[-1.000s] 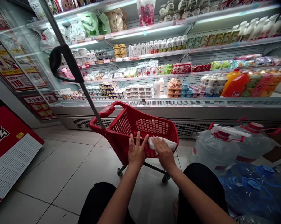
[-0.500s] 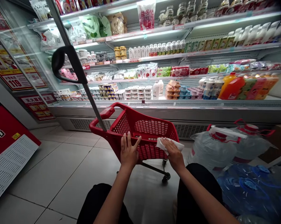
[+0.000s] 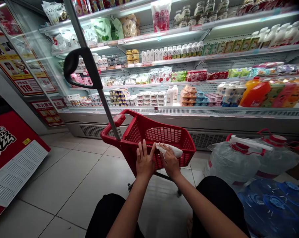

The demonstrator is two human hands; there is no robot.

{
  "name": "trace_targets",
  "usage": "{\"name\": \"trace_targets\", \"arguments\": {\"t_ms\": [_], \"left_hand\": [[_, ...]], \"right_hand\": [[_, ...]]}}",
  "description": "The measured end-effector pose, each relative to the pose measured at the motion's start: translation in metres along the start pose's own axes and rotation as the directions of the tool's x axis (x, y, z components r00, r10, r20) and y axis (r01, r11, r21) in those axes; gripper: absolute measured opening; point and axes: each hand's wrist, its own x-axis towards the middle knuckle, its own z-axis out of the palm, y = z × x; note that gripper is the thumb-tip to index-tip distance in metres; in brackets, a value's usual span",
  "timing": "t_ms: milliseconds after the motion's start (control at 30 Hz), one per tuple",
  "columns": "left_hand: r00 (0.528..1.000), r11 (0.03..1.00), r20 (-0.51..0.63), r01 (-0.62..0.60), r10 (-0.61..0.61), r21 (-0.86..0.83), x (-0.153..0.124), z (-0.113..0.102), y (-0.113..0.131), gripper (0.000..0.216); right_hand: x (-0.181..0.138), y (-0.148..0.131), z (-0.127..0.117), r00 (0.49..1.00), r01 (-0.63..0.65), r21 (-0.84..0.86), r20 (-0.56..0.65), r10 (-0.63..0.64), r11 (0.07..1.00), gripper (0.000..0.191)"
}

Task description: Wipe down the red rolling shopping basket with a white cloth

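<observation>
The left hand (image 3: pixel 145 162) rests, fingers spread, against the near side of the red cart (image 3: pixel 129 155); the right hand (image 3: pixel 171 162) holds a crumpled white cloth (image 3: pixel 177 152) at its near rim. The cart's plastic basket has grid-like holes and a looped handle; it stands on the tiled floor (image 3: pixel 90 178) before chilled shelves (image 3: pixel 149 83).

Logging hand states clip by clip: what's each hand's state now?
Left hand: open, spread against the red cart.
Right hand: holding a white cloth at the cart's rim.
</observation>
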Motion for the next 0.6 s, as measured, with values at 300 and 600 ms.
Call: {"name": "trace_targets", "arguments": {"t_ms": [300, 600], "left_hand": [[0.999, 0.998, 0.038, -0.039, 0.037, 0.054, -0.005, -0.010, -0.010, 0.098], [1.000, 0.999, -0.009, 0.003, -0.002, 0.035, -0.003, 0.001, 0.020, 0.087]], "right_hand": [[-0.028, 0.044, -0.034, 0.994, -0.100, 0.000, -0.043, 0.100, 0.995, 0.053], [0.009, -0.014, 0.006, 0.997, -0.069, 0.082, -0.019, 0.070, 0.994, 0.050]]}}
